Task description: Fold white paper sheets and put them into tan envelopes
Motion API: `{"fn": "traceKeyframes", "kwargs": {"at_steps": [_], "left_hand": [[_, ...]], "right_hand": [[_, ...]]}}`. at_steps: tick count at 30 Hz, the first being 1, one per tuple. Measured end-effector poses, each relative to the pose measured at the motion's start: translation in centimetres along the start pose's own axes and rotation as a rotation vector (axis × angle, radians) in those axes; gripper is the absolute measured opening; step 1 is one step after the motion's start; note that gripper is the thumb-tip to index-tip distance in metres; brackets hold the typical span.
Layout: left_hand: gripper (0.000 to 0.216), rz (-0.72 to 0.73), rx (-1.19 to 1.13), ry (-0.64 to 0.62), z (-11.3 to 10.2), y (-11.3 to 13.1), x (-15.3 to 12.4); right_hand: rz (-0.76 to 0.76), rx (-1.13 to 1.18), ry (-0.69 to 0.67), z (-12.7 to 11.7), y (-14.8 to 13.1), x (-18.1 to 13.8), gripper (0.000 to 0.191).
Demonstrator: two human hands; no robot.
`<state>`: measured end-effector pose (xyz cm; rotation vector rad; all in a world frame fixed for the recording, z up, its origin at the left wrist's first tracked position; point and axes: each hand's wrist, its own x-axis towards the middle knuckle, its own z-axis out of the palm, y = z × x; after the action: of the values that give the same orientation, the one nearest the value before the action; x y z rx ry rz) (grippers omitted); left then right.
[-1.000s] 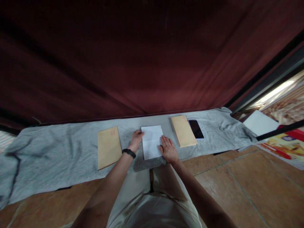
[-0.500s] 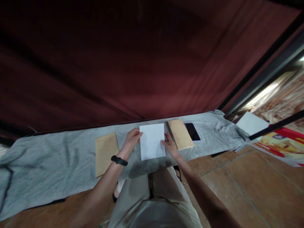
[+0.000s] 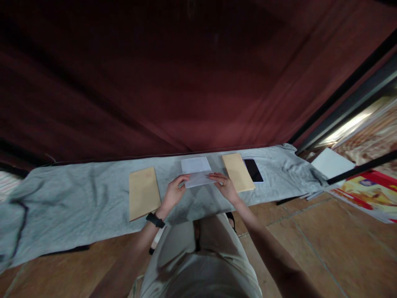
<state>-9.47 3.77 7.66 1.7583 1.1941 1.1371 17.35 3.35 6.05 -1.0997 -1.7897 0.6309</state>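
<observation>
A white sheet of paper (image 3: 196, 164) lies in front of me on the grey cloth, its near part folded up and over. My left hand (image 3: 175, 189) pinches the left end of the folded edge between thumb and fingers. At the right end, my right hand (image 3: 225, 186) grips the same fold, fingers laid over the top. To the left of my left hand rests a brown envelope (image 3: 143, 192). A stack of brown envelopes (image 3: 238, 173) lies just right of my right hand.
A dark-screened phone (image 3: 253, 170) lies beyond the right-hand envelopes. Grey cloth (image 3: 89, 198) covers the long narrow surface. A dark red curtain (image 3: 192, 103) hangs behind it. At far right are a white board (image 3: 332, 164) and a red and yellow printed box (image 3: 372, 192).
The paper was lying flat, with a hand at each side; now its near part is folded up. Both hands have turned inward and hold the fold.
</observation>
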Motion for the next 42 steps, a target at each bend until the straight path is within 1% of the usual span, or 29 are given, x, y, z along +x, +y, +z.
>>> {"fn": "traceKeyframes", "kwargs": {"at_steps": [3,5,8,10,12,14,16,18,20,22,24,27,30,32,38,42], "left_hand": [[0.037,-0.005,0.103,-0.13,1.1,-3.1,-3.2],[0.045,0.023,0.187,-0.183,1.6,-4.5,-4.9],[0.053,0.116,0.33,-0.247,1.5,-5.5,-6.4],[0.057,0.186,0.411,-0.314,0.9,-5.6,-6.9],[0.058,0.222,0.451,-0.359,0.4,-5.3,-6.9],[0.053,0.21,0.459,-0.326,0.5,-4.7,-6.6],[0.046,0.188,0.483,-0.266,1.4,-4.0,-5.8],[0.044,0.185,0.561,-0.256,3.2,-3.4,-4.6],[0.047,0.168,0.678,-0.247,5.3,-3.1,-3.3],[0.052,0.155,0.77,-0.258,7.1,-3.2,-1.9],[0.054,0.156,0.818,-0.279,8.2,-3.7,-0.7],[0.052,0.163,0.854,-0.289,8.4,-4.6,0.3],[0.051,0.183,0.87,-0.292,8.1,-5.3,0.7],[0.052,0.196,0.868,-0.292,8.2,-5.5,0.9],[0.052,0.202,0.826,-0.354,9.3,-5.2,3.0],[0.051,0.212,0.8,-0.341,8.8,-5.6,4.3]], "right_hand": [[-0.053,-0.264,-0.163,1.4,1.5,-4.1,0.039],[-0.101,-0.365,-0.237,1.9,2.0,-6.4,0.041],[-0.143,-0.409,-0.26,2.3,2.1,-8.5,0.042],[-0.152,-0.405,-0.25,2.2,1.9,-9.3,0.044],[-0.155,-0.39,-0.238,2.1,1.7,-9.8,0.046],[-0.15,-0.362,-0.223,2.1,1.4,-10.0,0.046],[-0.127,-0.323,-0.183,2.3,1.2,-9.8,0.045],[-0.078,-0.293,-0.12,3.1,1.0,-9.0,0.045],[-0.011,-0.296,-0.061,4.3,0.9,-7.8,0.046],[0.047,-0.339,-0.034,5.9,0.8,-6.6,0.048],[0.076,-0.425,-0.029,7.2,0.7,-5.9,0.05],[0.045,-0.572,-0.085,8.4,0.9,-6.2,0.05],[0.017,-0.686,-0.109,8.7,1.0,-7.1,0.052],[0.011,-0.72,-0.109,8.6,1.1,-7.5,0.053],[0.032,-0.688,-0.133,8.8,1.2,-7.6,0.056],[0.042,-0.645,-0.117,8.8,1.1,-7.7,0.06]]}}
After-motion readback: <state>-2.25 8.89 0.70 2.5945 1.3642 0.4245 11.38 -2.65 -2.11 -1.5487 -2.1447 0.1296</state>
